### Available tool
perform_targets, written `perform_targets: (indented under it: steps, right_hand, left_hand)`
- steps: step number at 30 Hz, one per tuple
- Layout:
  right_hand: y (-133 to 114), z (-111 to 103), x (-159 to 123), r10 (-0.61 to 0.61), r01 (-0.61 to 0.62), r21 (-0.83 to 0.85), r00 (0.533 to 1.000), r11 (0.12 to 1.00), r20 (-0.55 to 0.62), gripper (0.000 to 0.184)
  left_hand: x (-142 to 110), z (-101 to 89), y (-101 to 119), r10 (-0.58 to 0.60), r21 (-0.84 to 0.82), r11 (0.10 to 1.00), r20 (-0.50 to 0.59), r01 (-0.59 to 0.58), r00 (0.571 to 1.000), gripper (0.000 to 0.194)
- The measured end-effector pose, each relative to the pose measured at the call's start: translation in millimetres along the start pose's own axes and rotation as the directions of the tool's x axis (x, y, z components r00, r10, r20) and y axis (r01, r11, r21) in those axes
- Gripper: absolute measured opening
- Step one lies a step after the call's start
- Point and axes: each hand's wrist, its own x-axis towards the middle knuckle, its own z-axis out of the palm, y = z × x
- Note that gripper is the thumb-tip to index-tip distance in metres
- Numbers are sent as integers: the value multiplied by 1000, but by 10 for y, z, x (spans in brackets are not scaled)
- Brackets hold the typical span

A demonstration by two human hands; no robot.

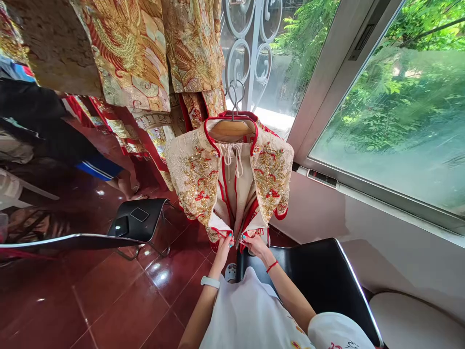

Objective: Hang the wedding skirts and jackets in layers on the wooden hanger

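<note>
An embroidered jacket [198,169], cream with gold beading and red trim, hangs open at the front on a wooden hanger [232,128]. Its lower front corner on the left is pinched in my left hand [225,245]. On the other side my right hand [256,244] grips the opposite front corner, close beside the left. Both hems are lifted a little toward me, so the pale lining shows. Inside the jacket hangs a cream garment with a tied drawstring [234,160] and red edging.
Gold and red embroidered garments [127,53] hang at the upper left. Black chairs stand to my right [308,271] and left [156,218]. A window frame [327,97] with a phone-like object [321,178] on its sill is at right. Another person's leg [123,182] shows at left.
</note>
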Motion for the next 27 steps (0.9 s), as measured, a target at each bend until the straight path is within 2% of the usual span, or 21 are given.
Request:
perform_targets:
  steps: [5, 16, 27]
  right_hand:
    - [87, 105, 27, -62, 56, -67, 994, 996, -91, 42]
    - [153, 209, 12, -122, 114, -90, 987, 989, -102, 40]
    - [211, 303, 17, -191, 183, -60, 966, 981, -174, 37]
  left_hand:
    - [20, -4, -11, -5, 12, 1000, 14, 5, 1000, 43]
    - [30, 16, -37, 51, 95, 994, 56, -56, 997, 43]
    - [19, 41, 49, 132, 185, 970, 128, -155, 983, 46]
